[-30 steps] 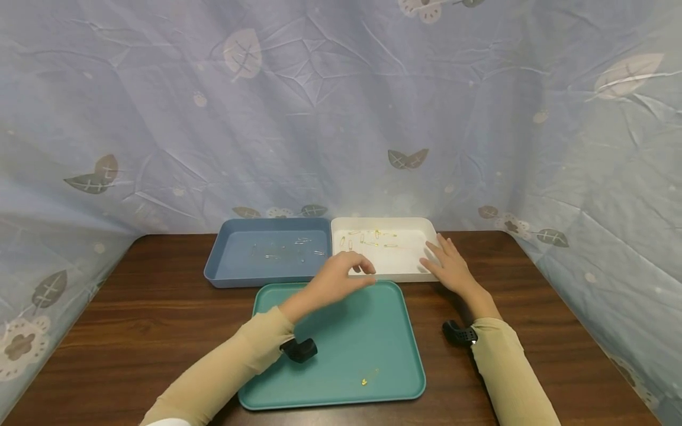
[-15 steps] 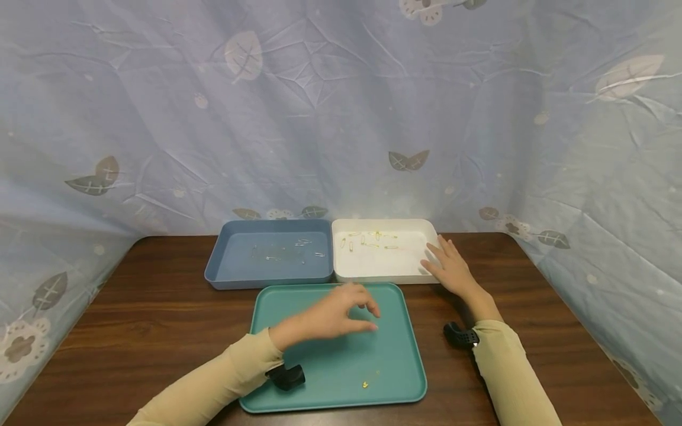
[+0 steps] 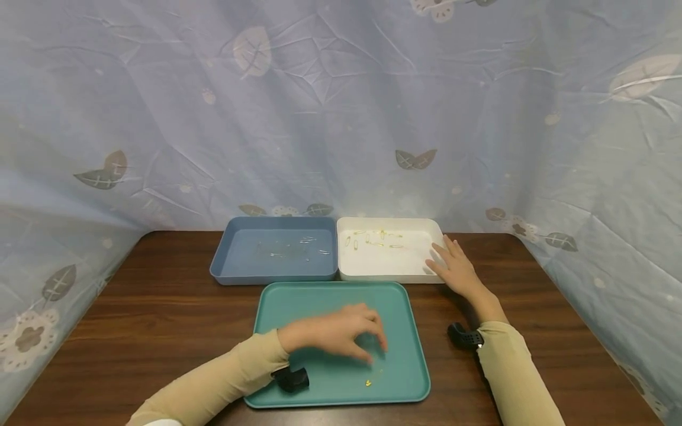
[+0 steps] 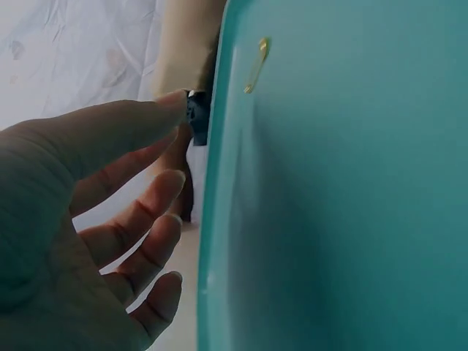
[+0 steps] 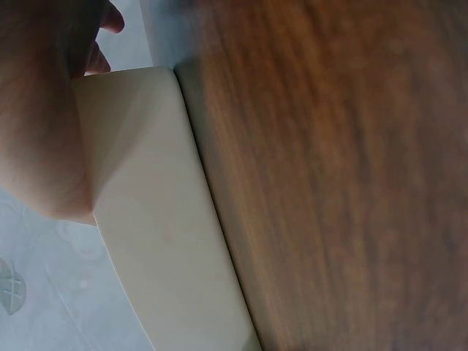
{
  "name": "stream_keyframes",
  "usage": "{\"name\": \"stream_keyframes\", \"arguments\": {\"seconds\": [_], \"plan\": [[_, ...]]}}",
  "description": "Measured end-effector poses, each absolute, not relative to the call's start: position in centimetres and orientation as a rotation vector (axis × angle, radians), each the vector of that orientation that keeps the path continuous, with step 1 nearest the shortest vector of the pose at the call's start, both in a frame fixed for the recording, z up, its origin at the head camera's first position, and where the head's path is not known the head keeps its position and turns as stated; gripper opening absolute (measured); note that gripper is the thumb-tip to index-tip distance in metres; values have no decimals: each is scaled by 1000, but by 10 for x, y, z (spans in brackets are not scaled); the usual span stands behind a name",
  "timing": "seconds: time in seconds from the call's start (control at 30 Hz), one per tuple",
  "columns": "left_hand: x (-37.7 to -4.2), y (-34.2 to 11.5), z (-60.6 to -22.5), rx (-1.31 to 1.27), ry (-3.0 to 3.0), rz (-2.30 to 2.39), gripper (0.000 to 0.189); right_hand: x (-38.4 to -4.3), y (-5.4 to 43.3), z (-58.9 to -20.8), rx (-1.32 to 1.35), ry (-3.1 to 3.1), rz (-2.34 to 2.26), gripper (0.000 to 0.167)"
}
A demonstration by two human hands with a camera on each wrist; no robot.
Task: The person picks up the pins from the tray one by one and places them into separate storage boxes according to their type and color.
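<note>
Above the green tray (image 3: 330,384) my left hand (image 3: 341,332) hovers with thumb and fingers apart, holding nothing. Just in front of its thumb, near the tray's front edge, lies one gold safety pin (image 3: 369,383); the left wrist view shows this safety pin (image 4: 257,66) beyond the fingertips. My right hand (image 3: 457,269) rests on the right rim of the white tray (image 3: 394,272), fingers spread over the inside. Several gold safety pins (image 3: 396,246) lie in that white tray. In the right wrist view the hand (image 5: 44,131) lies over the white tray's wall (image 5: 161,219).
A blue tray (image 3: 234,260) holding several silver safety pins (image 3: 308,239) stands left of the white one, side by side at the back. All trays sit on a dark wooden table (image 3: 160,307). A patterned cloth (image 3: 319,118) hangs behind and at both sides.
My left hand has come back from near the white tray, down over the green tray toward the gold safety pin. My right hand has stayed on the white tray's rim.
</note>
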State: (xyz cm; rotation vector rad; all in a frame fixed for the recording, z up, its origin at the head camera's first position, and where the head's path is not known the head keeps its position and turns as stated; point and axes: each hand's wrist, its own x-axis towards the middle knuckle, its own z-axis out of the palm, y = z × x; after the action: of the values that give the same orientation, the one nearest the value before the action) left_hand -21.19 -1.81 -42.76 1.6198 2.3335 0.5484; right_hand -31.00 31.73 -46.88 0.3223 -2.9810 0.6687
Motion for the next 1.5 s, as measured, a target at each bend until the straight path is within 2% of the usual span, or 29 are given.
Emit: {"name": "stream_keyframes", "arguments": {"seconds": [0.47,0.97,1.5], "plan": [[-201,-12,-440,1796,2235,404,26,-306,321,-469,319,-2981,668,65],[-203,-15,-439,1618,2316,389,10,-309,319,-469,324,-2975,662,64],[-206,-19,-440,1581,2350,372,18,-310,318,-470,328,-2980,670,65]]}}
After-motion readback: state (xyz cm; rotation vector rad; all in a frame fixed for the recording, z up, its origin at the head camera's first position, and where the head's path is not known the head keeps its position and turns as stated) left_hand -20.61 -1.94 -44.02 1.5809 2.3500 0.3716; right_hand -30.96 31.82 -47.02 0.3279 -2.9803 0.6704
